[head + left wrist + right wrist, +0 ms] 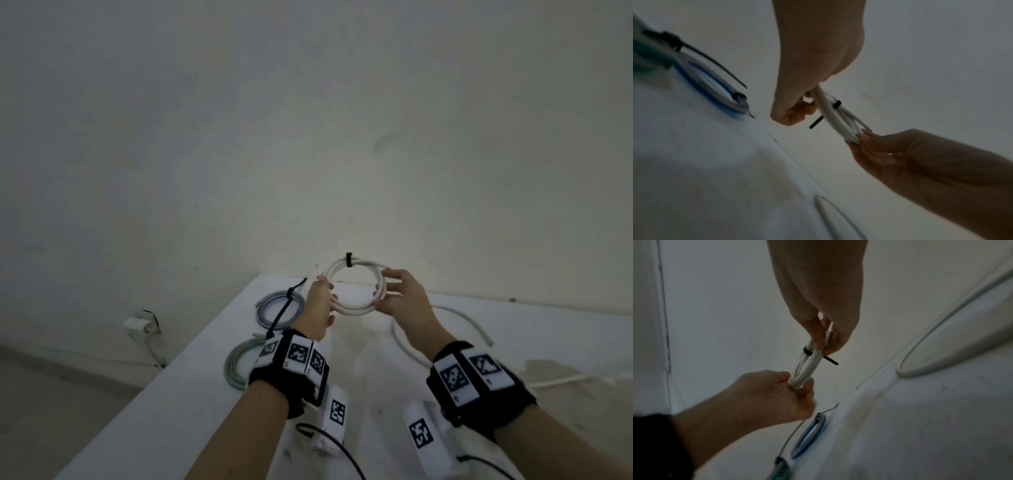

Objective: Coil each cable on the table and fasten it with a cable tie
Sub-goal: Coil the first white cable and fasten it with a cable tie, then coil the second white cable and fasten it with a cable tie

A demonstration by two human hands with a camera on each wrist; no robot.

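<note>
A white cable coil (pixel 356 306) hangs in the air above the far edge of the table (pixel 205 394), held between both hands. A black cable tie (pixel 349 259) wraps its top, and the tie's tail sticks out sideways (pixel 831 361). My left hand (pixel 327 291) grips the coil's left side with curled fingers (pixel 797 110). My right hand (pixel 383 287) pinches the right side between thumb and fingertips (pixel 819 337). The strands (pixel 835 120) fan apart slightly near the right hand.
A blue coil (pixel 280 306) with a long black tie tail and a green coil (pixel 239 363) lie at the table's left edge. A loose white cable (pixel 445 310) curves across the right of the table. Two white marker blocks (pixel 334 421) sit near the front. A wall stands close behind.
</note>
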